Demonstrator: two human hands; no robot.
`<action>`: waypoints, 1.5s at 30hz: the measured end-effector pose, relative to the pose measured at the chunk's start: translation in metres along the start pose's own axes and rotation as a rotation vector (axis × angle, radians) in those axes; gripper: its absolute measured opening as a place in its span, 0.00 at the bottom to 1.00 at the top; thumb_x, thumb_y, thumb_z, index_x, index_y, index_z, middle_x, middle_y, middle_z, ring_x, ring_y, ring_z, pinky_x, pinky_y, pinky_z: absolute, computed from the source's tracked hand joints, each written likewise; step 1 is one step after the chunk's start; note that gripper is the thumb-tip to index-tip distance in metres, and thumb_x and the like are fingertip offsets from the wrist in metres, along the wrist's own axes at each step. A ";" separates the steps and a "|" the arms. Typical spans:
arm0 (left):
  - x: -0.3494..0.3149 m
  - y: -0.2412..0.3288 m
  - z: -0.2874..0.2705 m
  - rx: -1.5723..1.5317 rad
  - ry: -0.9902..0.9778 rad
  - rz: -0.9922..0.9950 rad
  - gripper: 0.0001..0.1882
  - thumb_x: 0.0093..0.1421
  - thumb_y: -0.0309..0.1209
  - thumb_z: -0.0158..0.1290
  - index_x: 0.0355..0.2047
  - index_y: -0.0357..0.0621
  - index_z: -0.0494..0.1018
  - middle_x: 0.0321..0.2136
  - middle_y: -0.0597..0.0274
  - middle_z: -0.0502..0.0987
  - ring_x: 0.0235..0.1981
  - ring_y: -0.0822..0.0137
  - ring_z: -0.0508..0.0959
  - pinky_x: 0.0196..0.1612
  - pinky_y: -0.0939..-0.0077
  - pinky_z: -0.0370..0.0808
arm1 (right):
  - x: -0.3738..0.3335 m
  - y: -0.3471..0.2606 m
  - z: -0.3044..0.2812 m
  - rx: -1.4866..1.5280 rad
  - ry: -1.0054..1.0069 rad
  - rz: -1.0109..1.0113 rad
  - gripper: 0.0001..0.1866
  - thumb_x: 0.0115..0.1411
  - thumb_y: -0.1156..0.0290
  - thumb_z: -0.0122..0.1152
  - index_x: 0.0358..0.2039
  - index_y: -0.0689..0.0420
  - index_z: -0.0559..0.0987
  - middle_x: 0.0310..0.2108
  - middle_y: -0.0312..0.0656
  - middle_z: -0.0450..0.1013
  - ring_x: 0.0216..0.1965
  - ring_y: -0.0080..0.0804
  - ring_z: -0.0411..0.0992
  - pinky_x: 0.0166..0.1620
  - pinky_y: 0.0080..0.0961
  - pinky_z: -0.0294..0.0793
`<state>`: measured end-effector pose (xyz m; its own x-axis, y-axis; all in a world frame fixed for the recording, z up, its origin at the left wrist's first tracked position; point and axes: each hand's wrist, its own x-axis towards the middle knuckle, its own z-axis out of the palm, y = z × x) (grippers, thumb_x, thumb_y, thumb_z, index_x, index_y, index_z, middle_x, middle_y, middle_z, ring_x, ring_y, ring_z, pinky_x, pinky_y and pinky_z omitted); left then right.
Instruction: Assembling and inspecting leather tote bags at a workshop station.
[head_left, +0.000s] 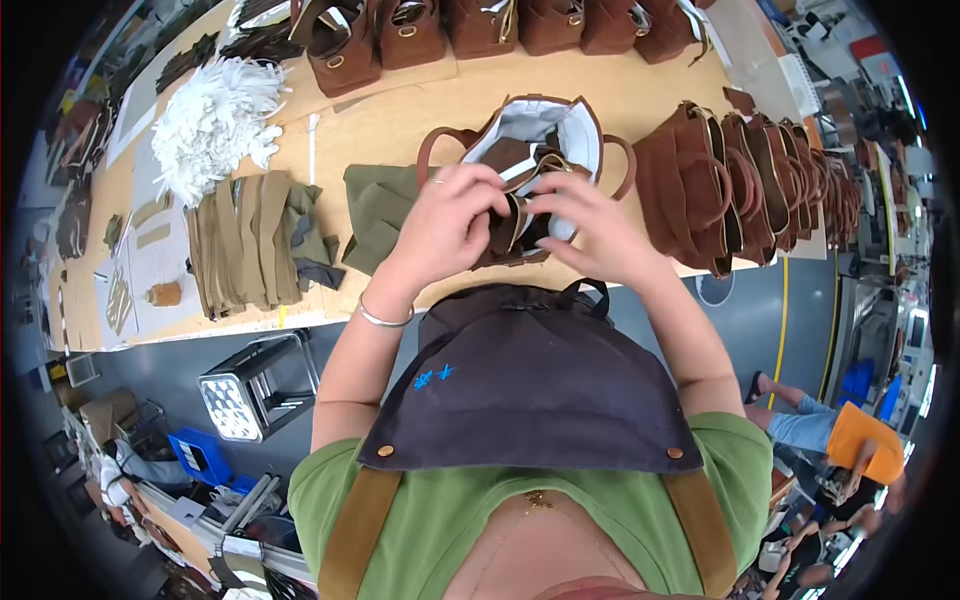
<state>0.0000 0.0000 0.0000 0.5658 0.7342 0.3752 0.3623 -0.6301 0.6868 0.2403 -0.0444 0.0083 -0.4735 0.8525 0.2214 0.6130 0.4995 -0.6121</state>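
Observation:
A brown leather handbag [540,100] stands open in front of me, its pale lining [578,150] showing and its two handles lying out to the sides. Both my hands are at the near part of its mouth. My left hand [450,225] has its fingers curled over the bag's near left edge, beside a dark zipped opening. From the other side, my right hand [600,230] bends its fingers onto the same edge, with the thumb lower down. Something small and pale shows between that thumb and fingers; I cannot make out what it is. My fingers hide part of the opening.
Olive fabric [375,205] lies left of the bag, beside stacked olive-brown strips [245,240] and a heap of white strips [220,125]. More brown bags [685,190] stand close on the right, others [412,40] along the back. A stool [255,385] stands below the table's front edge.

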 end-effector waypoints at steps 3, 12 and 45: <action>0.005 0.009 -0.004 -0.125 -0.176 0.011 0.12 0.47 0.13 0.48 0.28 0.42 0.74 0.36 0.60 0.74 0.40 0.58 0.76 0.41 0.67 0.73 | 0.022 0.008 0.017 -0.072 -0.281 0.075 0.14 0.49 0.71 0.68 0.39 0.51 0.81 0.44 0.36 0.74 0.44 0.39 0.75 0.43 0.35 0.76; -0.027 0.012 0.088 0.529 -0.147 -0.090 0.10 0.48 0.27 0.61 0.32 0.48 0.76 0.29 0.65 0.73 0.35 0.62 0.76 0.38 0.66 0.70 | 0.068 0.072 0.000 -0.011 -0.415 0.486 0.08 0.47 0.75 0.60 0.31 0.57 0.78 0.31 0.47 0.78 0.38 0.48 0.76 0.41 0.39 0.74; 0.019 0.024 0.001 0.010 0.117 -0.171 0.09 0.55 0.36 0.63 0.30 0.45 0.76 0.25 0.62 0.77 0.29 0.58 0.76 0.37 0.64 0.71 | 0.110 0.038 -0.062 0.416 -0.682 0.178 0.09 0.59 0.74 0.64 0.41 0.57 0.83 0.37 0.35 0.80 0.39 0.21 0.73 0.47 0.22 0.73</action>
<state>0.0201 -0.0010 0.0233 0.4059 0.8547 0.3235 0.4532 -0.4956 0.7409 0.2507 0.0776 0.0570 -0.7540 0.5658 -0.3338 0.4941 0.1535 -0.8558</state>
